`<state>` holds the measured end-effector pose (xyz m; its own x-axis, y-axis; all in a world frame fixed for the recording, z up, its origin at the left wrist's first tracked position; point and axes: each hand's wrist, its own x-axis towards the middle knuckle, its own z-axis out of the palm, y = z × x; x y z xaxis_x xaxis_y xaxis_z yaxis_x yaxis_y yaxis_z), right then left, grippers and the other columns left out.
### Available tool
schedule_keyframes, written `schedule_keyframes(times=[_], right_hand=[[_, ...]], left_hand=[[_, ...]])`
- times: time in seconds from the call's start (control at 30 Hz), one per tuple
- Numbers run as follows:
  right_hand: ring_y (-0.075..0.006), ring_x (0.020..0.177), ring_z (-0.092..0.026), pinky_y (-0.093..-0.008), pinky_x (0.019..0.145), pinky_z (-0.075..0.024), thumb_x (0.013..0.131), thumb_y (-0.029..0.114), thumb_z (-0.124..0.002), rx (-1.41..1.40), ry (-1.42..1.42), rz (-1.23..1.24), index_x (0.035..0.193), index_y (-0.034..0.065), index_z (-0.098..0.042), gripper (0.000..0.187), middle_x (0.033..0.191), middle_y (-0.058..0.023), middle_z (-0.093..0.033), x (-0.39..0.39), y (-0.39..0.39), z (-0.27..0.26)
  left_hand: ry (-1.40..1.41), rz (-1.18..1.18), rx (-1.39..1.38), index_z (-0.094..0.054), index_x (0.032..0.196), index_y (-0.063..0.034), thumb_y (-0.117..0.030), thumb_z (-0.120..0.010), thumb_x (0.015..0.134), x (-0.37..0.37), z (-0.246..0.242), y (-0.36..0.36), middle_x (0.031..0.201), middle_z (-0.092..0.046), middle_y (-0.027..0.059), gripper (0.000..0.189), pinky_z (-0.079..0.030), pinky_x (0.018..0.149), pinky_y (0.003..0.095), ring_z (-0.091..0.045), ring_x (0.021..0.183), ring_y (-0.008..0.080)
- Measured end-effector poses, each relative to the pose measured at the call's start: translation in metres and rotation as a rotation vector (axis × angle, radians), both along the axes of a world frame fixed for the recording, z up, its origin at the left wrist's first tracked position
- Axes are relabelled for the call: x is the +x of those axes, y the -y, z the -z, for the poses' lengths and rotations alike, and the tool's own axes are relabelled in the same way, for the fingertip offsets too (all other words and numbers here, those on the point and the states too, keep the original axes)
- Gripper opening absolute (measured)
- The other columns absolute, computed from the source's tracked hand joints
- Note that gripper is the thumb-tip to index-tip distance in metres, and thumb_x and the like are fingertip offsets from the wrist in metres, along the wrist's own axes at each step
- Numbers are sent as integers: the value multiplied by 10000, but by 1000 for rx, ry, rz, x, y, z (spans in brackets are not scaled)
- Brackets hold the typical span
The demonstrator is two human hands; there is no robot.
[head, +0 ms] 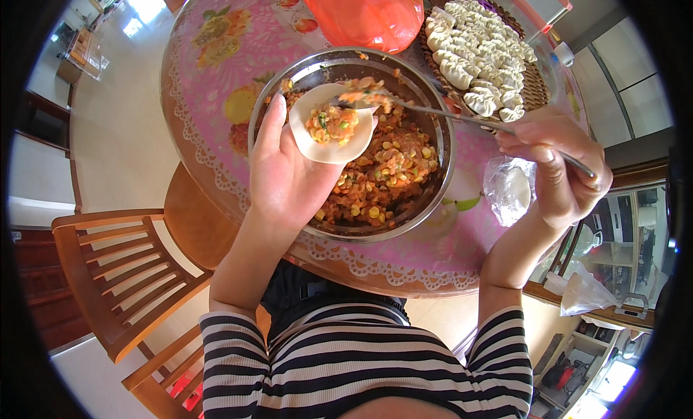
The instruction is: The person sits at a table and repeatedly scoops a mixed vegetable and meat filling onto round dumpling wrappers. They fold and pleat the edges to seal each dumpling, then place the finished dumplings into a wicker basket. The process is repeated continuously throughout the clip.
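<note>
On the palm and fingers of my left hand (287, 164) lies a round dumpling wrapper (311, 146), above the left part of a steel bowl (260, 126). A mound of filling (331, 124) with corn sits on the wrapper. My right hand (563, 167) grips the handle of a metal spoon (460, 116); its bowl end, with filling clinging to it, is over the wrapper's upper edge. Chopped orange filling with corn kernels (395, 164) lies in the steel bowl. Beneath my right hand's fingers, on the table, is a clear plastic bag (509, 190) with pale round wrappers inside.
A woven tray (536, 89) holds many folded dumplings (482, 51) at the back right. Behind the bowl stands a red plastic bag (368, 18). The round table has a pink patterned cover (211, 94). Wooden chairs (124, 278) stand at the left; a glass-fronted cabinet (622, 224) is at the right.
</note>
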<state>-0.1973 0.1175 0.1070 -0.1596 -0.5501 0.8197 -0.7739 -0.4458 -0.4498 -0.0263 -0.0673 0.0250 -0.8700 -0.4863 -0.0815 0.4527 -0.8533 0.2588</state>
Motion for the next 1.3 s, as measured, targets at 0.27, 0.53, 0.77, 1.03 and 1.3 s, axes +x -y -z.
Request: schedule_keyframes(times=[0.27, 0.53, 0.77, 1.03, 1.3], right_hand=[[-229, 662, -669, -292, 595, -559, 817, -6, -659, -29, 194, 59, 856, -99, -671, 102, 791, -200, -679, 3, -3, 2], [-203, 687, -678, -300, 617, -564, 875, 7, -627, -48, 272, 134, 927, -81, -668, 110, 821, -169, -693, -6, -3, 6], [-128, 657, -631, -243, 597, -512, 881, -2, -625, 210, 421, 205, 955, -66, -673, 109, 793, -117, -690, -18, 12, 14], [-94, 608, -607, -228, 571, -494, 913, 94, -606, 598, 568, 252, 934, -18, -673, 132, 760, -88, -688, -49, 36, 47], [-119, 640, -609, -242, 593, -487, 926, 55, -594, 140, 435, 220, 953, -47, -648, 119, 764, -108, -683, -35, 27, 31]], left_hand=[[-24, 30, -60, -337, 1364, 92, -406, -284, 1026, 1, 2, 2, 1407, -384, 271, 605, -260, 1138, 500, -345, 1331, 426], [-47, 52, -89, -209, 1414, 124, -416, -223, 1030, 3, 1, 6, 1469, -247, 324, 663, -177, 1166, 536, -229, 1382, 459], [-109, 70, -60, -266, 1401, 105, -414, -218, 1029, 7, 6, 7, 1459, -267, 325, 640, -168, 1167, 541, -250, 1377, 449], [-51, 97, -75, -276, 1394, 116, -398, -248, 1026, 6, 2, -1, 1434, -320, 310, 633, -200, 1156, 536, -316, 1348, 424], [-82, 93, -16, -243, 1396, 140, -386, -258, 1027, 8, 0, -3, 1457, -263, 324, 643, -181, 1164, 535, -249, 1380, 432]])
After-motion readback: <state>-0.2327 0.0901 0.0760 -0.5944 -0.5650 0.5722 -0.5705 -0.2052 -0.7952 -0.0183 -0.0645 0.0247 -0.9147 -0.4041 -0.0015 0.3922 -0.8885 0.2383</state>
